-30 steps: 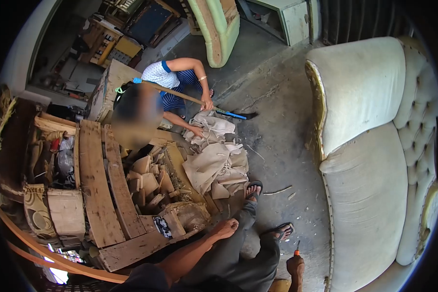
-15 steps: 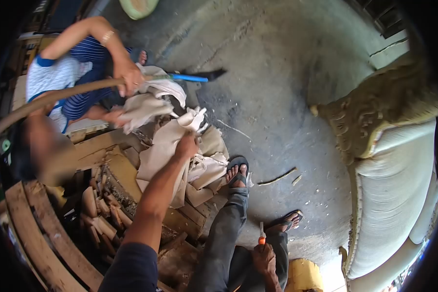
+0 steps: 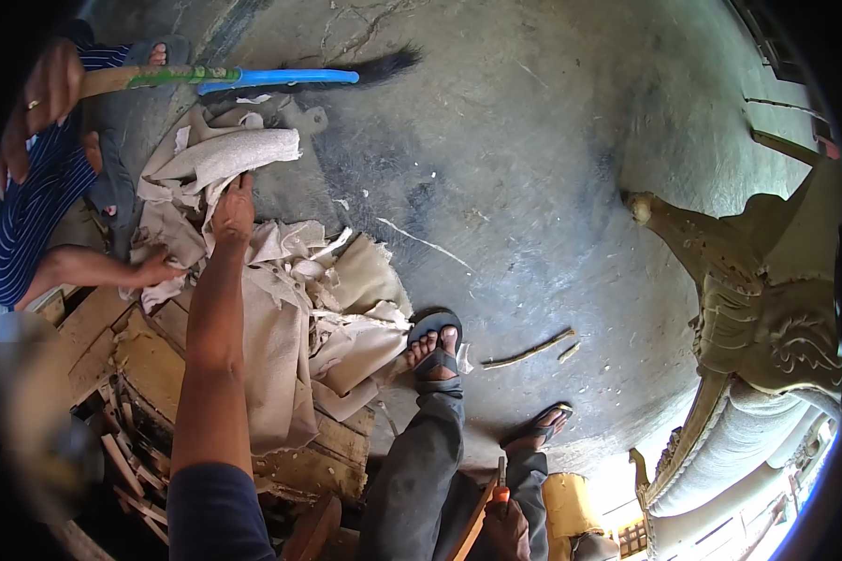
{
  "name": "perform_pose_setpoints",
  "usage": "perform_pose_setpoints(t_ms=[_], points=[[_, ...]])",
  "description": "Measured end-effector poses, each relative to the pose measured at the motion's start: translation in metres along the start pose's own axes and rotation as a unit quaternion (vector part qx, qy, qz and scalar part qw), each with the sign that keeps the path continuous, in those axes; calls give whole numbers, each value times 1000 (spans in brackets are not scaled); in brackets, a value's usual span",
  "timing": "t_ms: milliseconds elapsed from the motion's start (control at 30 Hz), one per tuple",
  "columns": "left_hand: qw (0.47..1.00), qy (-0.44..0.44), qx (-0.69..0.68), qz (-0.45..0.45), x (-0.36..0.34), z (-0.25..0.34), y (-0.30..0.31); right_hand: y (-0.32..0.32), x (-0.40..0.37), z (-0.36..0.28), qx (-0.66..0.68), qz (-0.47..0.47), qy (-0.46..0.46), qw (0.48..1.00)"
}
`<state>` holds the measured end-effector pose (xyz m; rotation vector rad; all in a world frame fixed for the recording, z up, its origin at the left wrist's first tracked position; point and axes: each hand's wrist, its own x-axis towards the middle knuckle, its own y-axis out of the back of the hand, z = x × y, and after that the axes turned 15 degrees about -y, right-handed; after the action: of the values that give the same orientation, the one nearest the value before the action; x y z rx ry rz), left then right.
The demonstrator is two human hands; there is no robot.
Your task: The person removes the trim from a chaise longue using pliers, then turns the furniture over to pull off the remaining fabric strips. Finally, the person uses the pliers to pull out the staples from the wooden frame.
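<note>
Over a pile of beige fabric scraps (image 3: 271,346), my left hand (image 3: 234,213) reaches forward with its fingers closed at the edge of a rolled fabric piece (image 3: 239,154). Low in the view, near my knee, my right hand (image 3: 508,531) is wrapped around an orange-handled tool (image 3: 501,494) with a narrow metal blade pointing up. Another person's hand (image 3: 159,268) touches the scraps from the left. That person's other hand (image 3: 56,79) is at the handle of a broom (image 3: 281,77) with a blue sleeve and dark bristles.
Wooden boards and offcuts (image 3: 126,463) lie at lower left, beneath and beside the fabric. On the concrete floor (image 3: 515,187) are thin sticks (image 3: 530,350) and small debris. A carved, upholstered sofa (image 3: 748,327) stands at right. A yellow block (image 3: 569,505) sits near my right foot.
My left hand has moved forward and left across the fabric. The other person has shifted left with the broom. My view has turned; my right hand still holds the tool.
</note>
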<state>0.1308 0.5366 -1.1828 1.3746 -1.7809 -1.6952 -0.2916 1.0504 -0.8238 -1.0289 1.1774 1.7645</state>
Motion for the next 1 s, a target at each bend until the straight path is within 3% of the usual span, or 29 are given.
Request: perform_pose_setpoints(t_ms=[33, 100, 133, 167, 200, 267, 300, 333, 367, 433, 467, 500, 533, 600, 667, 700, 733, 767, 800, 867, 900, 967, 1000], points=[[1000, 1, -1, -2, -1, 3, 15, 5, 0, -8, -4, -19, -61, 998], [991, -38, -26, -123, -6, 19, 79, 8, 9, 2, 25, -46, -36, 998], [991, -38, -29, -123, -13, 18, 90, 16, 6, -9, 56, -71, -8, 996], [994, -64, -40, -83, -22, 24, 102, 26, 0, -19, 36, -86, -79, 993], [993, -92, -56, -37, -28, 36, 112, 32, -6, -20, 39, -77, -90, 992], [989, -109, -66, 75, -47, 40, 111, 53, -22, -4, 32, -22, -19, 999], [974, -107, -167, 112, -62, 47, 125, 70, -28, 4, 71, -2, 39, 997], [942, -94, -276, 166, -74, 63, 175, 89, -31, 15, 101, 82, 101, 986], [925, -26, -353, 141, -88, 82, 228, 110, -33, 28, 125, 161, 163, 965], [905, -11, -391, 166, -120, 107, 294, 175, -21, 20, 456, 199, 98, 862], [892, -18, -416, 174, -133, 125, 331, 228, -28, 15, 284, 305, 216, 883], [870, -38, -453, 191, -141, 143, 361, 269, -8, 33, 282, 373, 174, 867], [846, -55, -490, 204, -151, 167, 385, 318, -10, 33, 267, 378, 112, 880], [763, 62, -627, 149, -168, 224, 425, 367, -27, -2, 176, 519, 80, 832], [755, -20, -645, 113, -173, 272, 473, 364, -28, 8, 83, 606, 137, 779], [726, -24, -685, 54, -177, 294, 486, 350, -35, 13, 98, 539, 220, 807], [694, -30, -719, -10, -183, 314, 496, 331, -49, 16, 130, 359, 273, 883], [653, -59, -755, -27, -188, 337, 505, 308, -59, 11, 137, 177, 326, 918], [609, -86, -788, -41, -192, 360, 511, 284, -75, 5, 144, 62, 344, 926], [503, -90, -853, -108, -201, 399, 518, 228, -55, 12, -36, 175, 439, 881], [479, -70, -865, -129, -208, 414, 520, 212, -42, 22, -31, 161, 435, 885], [508, -68, -844, -155, -208, 427, 515, 182, -19, 42, 155, 38, 353, 922], [532, -83, -827, -164, -202, 433, 507, 169, -7, 52, 146, 98, 373, 911]])
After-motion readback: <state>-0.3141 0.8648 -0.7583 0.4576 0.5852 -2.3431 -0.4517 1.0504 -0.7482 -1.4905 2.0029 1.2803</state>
